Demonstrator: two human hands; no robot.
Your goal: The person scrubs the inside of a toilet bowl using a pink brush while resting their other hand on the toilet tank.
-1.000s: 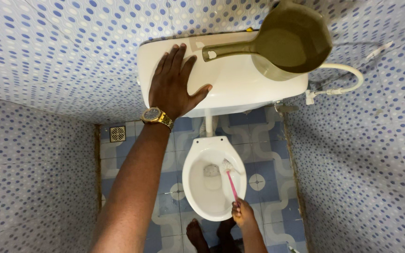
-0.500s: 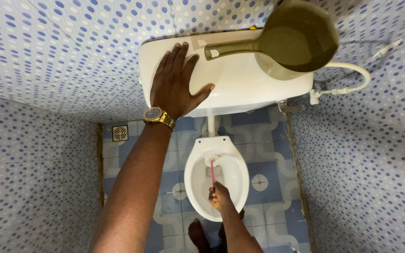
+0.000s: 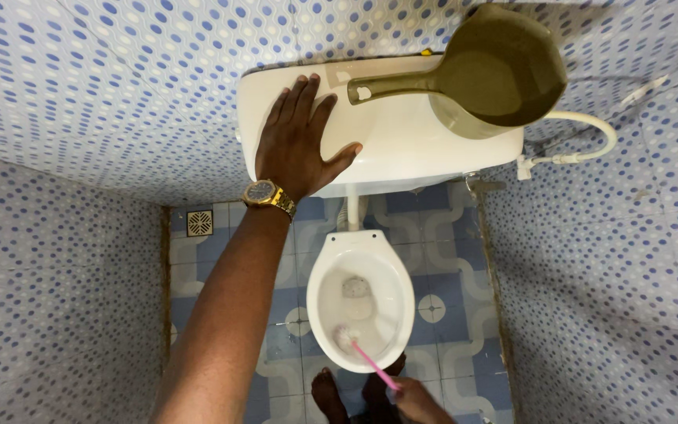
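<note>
cistern (image 3: 402,149): glossy ceramic | scoop (image 3: 496,71): matt plastic | watch (image 3: 267,195): shiny metal

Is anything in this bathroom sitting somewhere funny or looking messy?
Yes. An olive-green plastic scoop with a long handle sits on the white toilet tank lid, its bowl jutting past the lid's right end. Dark grime also lines the floor edge where the blue patterned floor tiles meet the dotted wall. Nothing looks spilled or broken.

left hand (image 3: 300,141) flat, right hand (image 3: 411,395) gripping

Pink-handled brush (image 3: 364,360) — head inside white bowl (image 3: 370,251).
</note>
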